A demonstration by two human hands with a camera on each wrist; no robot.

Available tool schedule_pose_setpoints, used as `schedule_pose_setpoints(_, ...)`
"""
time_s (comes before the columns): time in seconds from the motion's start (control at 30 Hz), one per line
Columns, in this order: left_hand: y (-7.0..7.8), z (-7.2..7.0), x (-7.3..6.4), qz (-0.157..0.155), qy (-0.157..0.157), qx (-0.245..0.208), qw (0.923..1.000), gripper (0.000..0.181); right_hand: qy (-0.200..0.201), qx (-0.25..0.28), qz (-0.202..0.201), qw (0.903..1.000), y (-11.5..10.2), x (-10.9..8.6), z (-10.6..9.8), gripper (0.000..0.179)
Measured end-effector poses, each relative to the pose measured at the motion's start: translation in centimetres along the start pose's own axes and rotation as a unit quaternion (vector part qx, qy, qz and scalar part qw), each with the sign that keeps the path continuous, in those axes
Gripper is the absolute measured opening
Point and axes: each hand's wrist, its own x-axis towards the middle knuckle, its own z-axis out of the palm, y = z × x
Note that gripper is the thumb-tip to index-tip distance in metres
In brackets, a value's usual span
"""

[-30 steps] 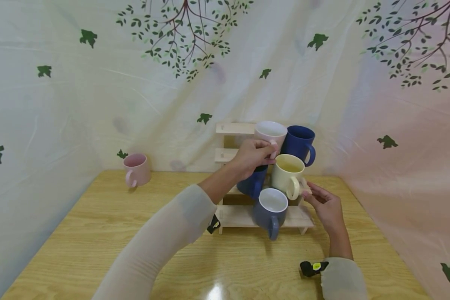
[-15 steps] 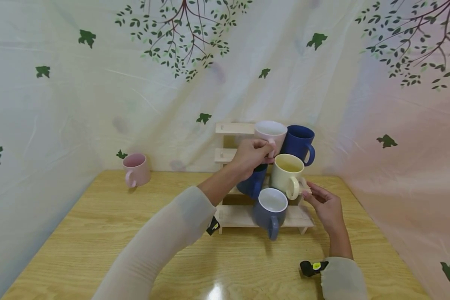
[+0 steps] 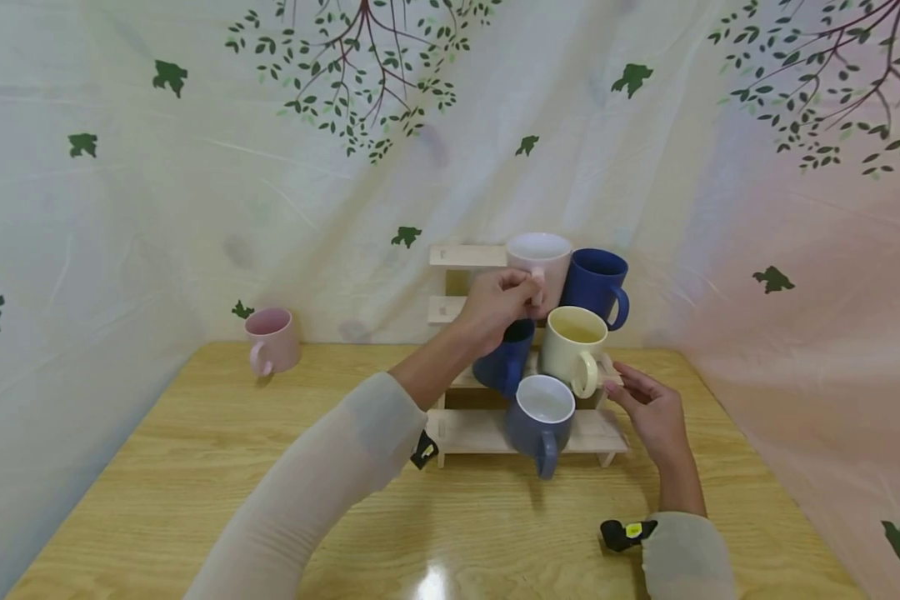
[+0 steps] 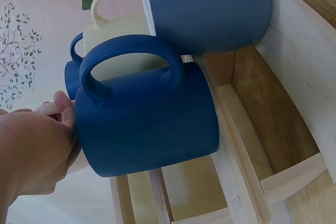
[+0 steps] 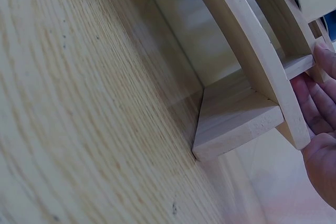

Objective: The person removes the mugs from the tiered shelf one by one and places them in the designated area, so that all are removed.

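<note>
The person's left hand (image 3: 498, 308), right of centre in the head view, pinched the handle of a pale pink ceramic mug with a white inside (image 3: 549, 271) between thumb and fingers. That mug was upright near the top of a light wooden stepped rack (image 3: 468, 431); its base was hidden behind the hand and other mugs, so whether it touched a board could not be told. The right hand (image 3: 656, 412), lower and further right, gripped the end of a rack board, its thumb above and fingers below in the right wrist view.

There were 2 dark blue mugs: the first (image 3: 594, 275) just right of the pale pink mug, its handle to the right, and the second (image 3: 499, 367) below the left hand. A pale yellow mug (image 3: 566, 358) stood just beside the right hand's fingers, and a grey-blue mug with a white inside (image 3: 528, 425) stood on the lowest board, handle towards the viewer.

At the left of the frame, well apart from the rack, 1 dusty pink mug (image 3: 281, 346) stood upright on the wood-grain tabletop (image 3: 195, 467). Behind it all hung a pale curtain printed with green leaves and branches (image 3: 307, 250).
</note>
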Motion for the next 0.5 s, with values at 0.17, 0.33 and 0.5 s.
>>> schedule_pose_setpoints(0.17, 0.7, -0.3, -0.3, 0.002, -0.010, -0.008, 0.9999, 0.017, 0.001, -0.002, 0.000, 1.0000, 0.0, 0.0, 0.0, 0.059)
schedule_pose_setpoints(0.33, 1.6, -0.8, -0.5, 0.004, -0.011, -0.005, 0.9999, 0.017, 0.002, 0.000, -0.001, 1.0000, 0.0, -0.1, 0.0, 0.060)
schedule_pose_setpoints(0.5, 2.5, -1.5, -0.6, 0.010, -0.013, -0.010, 0.9998, 0.017, 0.005, -0.001, 0.002, 1.0000, -0.2, -0.2, 0.1, 0.059)
